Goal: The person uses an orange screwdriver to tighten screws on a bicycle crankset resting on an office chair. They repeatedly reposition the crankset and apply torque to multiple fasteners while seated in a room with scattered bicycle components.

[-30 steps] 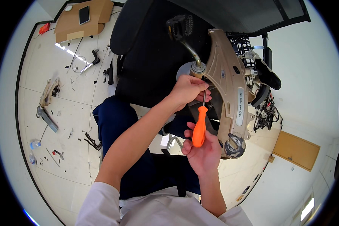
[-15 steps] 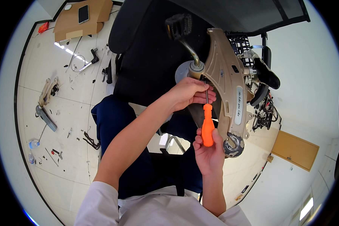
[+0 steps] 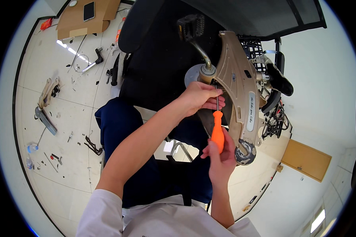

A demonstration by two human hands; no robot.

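Above the seated person's lap, a curved tan plastic frame panel [image 3: 238,91] stands upright. Since a second ago the orange-handled screwdriver [image 3: 217,132] has swung upright, seemingly seated on a fastener. Right hand [image 3: 221,158] clamps its handle; left hand [image 3: 199,98] pinches the shaft. An open cardboard box [image 3: 73,23] carries a dark phone [image 3: 89,10].

Screwdriver tip [image 3: 216,91] — behind left hand [image 3: 199,98]

The orange-handled screwdriver [image 3: 217,132] has swung from tilted to nearly upright, the right hand [image 3: 221,156] shifting slightly rightward.
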